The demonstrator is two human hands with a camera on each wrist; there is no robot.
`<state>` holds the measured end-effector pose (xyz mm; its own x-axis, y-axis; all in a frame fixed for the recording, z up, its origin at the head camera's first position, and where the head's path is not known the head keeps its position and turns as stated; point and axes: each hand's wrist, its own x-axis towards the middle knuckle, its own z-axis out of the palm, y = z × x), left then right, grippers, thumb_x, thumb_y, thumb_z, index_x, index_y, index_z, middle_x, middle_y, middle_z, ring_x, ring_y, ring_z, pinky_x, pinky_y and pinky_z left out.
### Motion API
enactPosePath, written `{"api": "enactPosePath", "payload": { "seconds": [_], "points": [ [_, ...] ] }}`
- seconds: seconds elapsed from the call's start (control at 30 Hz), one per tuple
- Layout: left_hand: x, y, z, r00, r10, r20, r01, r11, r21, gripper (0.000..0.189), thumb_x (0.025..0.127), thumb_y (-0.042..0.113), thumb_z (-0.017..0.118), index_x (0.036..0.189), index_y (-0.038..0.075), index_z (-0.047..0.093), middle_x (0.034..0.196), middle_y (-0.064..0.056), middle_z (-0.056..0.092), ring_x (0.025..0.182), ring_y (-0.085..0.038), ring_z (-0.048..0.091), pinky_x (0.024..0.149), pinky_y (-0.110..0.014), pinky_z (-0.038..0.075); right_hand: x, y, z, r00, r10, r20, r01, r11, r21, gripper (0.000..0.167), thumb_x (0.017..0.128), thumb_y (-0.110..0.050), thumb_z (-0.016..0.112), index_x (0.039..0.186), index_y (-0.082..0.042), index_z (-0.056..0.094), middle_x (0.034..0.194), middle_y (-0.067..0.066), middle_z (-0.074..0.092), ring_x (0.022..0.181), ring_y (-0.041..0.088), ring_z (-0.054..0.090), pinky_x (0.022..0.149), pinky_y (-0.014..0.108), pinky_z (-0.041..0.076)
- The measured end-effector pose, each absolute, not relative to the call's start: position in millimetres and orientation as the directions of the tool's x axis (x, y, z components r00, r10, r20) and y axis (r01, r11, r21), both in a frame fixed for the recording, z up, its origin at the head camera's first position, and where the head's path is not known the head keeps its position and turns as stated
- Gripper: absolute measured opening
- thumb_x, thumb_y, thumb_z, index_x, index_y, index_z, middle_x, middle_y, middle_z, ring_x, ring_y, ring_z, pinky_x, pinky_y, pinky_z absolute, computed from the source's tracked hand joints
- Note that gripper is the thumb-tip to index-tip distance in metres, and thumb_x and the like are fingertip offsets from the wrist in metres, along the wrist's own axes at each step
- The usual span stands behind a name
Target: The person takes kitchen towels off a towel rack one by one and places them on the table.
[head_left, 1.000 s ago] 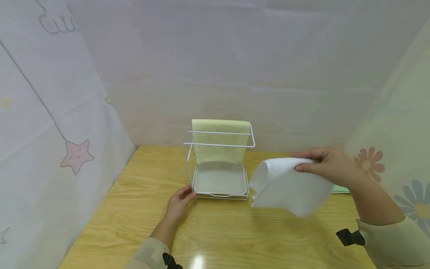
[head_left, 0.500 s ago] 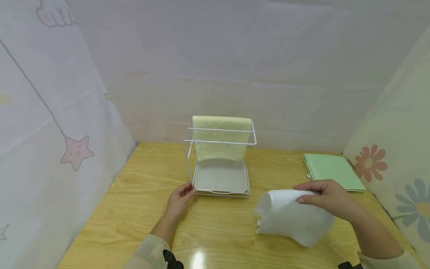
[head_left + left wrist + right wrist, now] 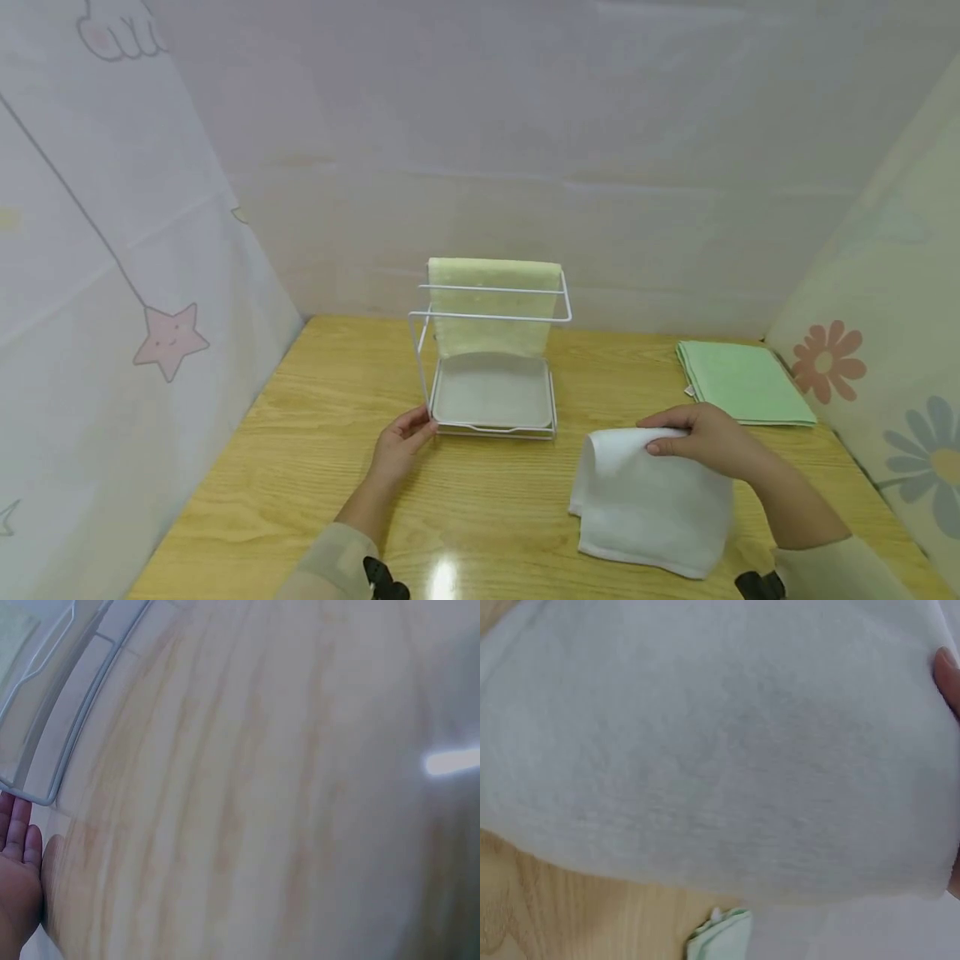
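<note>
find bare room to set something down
Bare table lies left of the wire rack and between it and the green cloth. Crowded: the rack's near left corner, at the left hand, and near right, where the right hand holds the white cloth.

Over my feed, the white cloth (image 3: 652,504), yellow cloth (image 3: 489,340) and green cloth (image 3: 746,383) look matt, all 3. I make the rack (image 3: 487,317) out as smooth coated metal wire, the tray (image 3: 492,393) as plastic, the tabletop (image 3: 330,408) as glossy wood, the backdrop (image 3: 480,158) as creased fabric.
</note>
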<state>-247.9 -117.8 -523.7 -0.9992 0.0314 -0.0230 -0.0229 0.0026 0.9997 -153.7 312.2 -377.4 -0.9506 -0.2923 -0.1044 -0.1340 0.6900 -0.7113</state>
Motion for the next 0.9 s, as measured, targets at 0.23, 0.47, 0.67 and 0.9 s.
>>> {"api": "enactPosePath", "payload": {
  "seconds": [0.23, 0.47, 0.67, 0.9],
  "points": [
    [-247, -117, -525, -0.999, 0.029, -0.044, -0.044, 0.01, 0.999, 0.044, 0.092, 0.009, 0.068, 0.132, -0.004, 0.055, 0.131, -0.023, 0.058, 0.097, -0.003, 0.06, 0.085, -0.013, 0.052, -192, 321, -416, -0.964, -0.223, -0.141, -0.071, 0.734, -0.675, 0.048, 0.085, -0.041, 0.074, 0.122, -0.009, 0.069, 0.113, 0.009, 0.073, 0.09, 0.011, 0.067, 0.07, 0.025, 0.055],
    [-248, -117, -526, -0.998, 0.032, -0.046, -0.046, -0.001, 0.999, 0.045, 0.092, 0.009, 0.067, 0.133, -0.004, 0.055, 0.132, -0.023, 0.058, 0.096, -0.001, 0.06, 0.084, -0.013, 0.053, -208, 336, -450, -0.978, -0.165, -0.129, -0.035, 0.736, -0.677, 0.044, 0.086, -0.037, 0.074, 0.118, -0.008, 0.071, 0.115, 0.013, 0.072, 0.094, 0.013, 0.064, 0.073, 0.025, 0.052],
    [-248, -117, -524, -0.999, 0.02, -0.041, -0.042, -0.003, 0.999, 0.043, 0.092, 0.008, 0.067, 0.131, -0.005, 0.055, 0.13, -0.021, 0.06, 0.095, -0.001, 0.06, 0.083, -0.014, 0.053, -220, 346, -477, -0.986, -0.09, -0.139, 0.022, 0.761, -0.648, 0.046, 0.085, -0.043, 0.074, 0.118, -0.011, 0.071, 0.12, 0.014, 0.069, 0.099, 0.019, 0.064, 0.077, 0.03, 0.052],
    [-250, -118, -526, -0.999, 0.025, -0.043, -0.044, -0.026, 0.999, 0.044, 0.091, 0.007, 0.068, 0.131, -0.005, 0.055, 0.128, -0.02, 0.061, 0.094, -0.001, 0.061, 0.083, -0.014, 0.054, -236, 342, -489, -0.992, -0.075, -0.098, -0.005, 0.815, -0.58, 0.043, 0.087, -0.044, 0.071, 0.119, -0.015, 0.07, 0.126, 0.015, 0.066, 0.12, 0.038, 0.057, 0.098, 0.053, 0.047]
  ]
}}
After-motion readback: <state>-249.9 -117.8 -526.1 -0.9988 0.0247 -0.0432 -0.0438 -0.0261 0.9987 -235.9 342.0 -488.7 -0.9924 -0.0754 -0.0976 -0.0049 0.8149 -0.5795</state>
